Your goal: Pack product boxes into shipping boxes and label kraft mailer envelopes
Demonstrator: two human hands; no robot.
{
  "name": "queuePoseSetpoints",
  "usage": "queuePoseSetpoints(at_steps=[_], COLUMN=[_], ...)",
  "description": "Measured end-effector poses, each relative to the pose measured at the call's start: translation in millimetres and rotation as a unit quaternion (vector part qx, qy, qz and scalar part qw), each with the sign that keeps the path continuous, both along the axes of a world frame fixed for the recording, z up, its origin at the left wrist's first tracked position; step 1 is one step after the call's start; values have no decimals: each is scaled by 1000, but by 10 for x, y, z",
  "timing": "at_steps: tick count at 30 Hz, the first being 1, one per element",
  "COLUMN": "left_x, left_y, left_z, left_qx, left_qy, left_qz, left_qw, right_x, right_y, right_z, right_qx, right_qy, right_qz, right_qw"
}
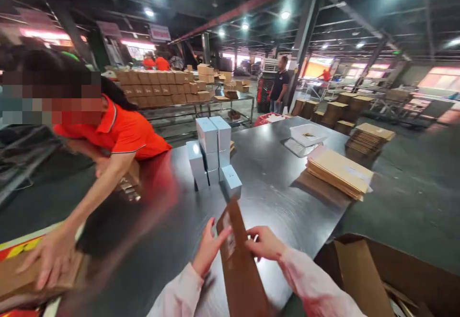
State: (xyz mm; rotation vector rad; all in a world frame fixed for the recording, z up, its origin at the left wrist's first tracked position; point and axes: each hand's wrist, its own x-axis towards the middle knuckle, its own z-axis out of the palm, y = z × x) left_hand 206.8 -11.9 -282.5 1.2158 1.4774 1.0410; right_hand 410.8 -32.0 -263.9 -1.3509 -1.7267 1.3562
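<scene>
A long, narrow brown cardboard piece [240,269] stands tilted over the metal table, near its front edge. My left hand [210,245] is at its left side, the thumb laid on its face and the fingers behind. On the right edge, my right hand [264,242] pinches the cardboard between thumb and curled fingers. Just beyond its top end lies a white box [232,180], and behind that several more white boxes [212,137] are stacked. The cardboard's lower end runs out of view.
A co-worker in orange [124,130] leans in from the left, one hand on a cardboard box [21,278]. Flat cardboard [338,170] and a white tray [308,135] lie on the metal table [273,163]. An open carton [402,264] stands lower right.
</scene>
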Motion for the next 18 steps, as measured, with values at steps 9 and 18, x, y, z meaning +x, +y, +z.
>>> queuePoseSetpoints(at_steps=[9, 18], left_x=[-408, -408], left_y=[-63, -38], left_z=[207, 846], left_qx=[-21, 293], left_qy=[13, 605], left_qz=[-24, -186], left_qw=[999, 717], right_x=[-762, -1176], right_y=[-62, -561], right_z=[-593, -579], right_qx=[221, 463], right_qy=[162, -224], right_qz=[-84, 173], right_qw=[958, 840])
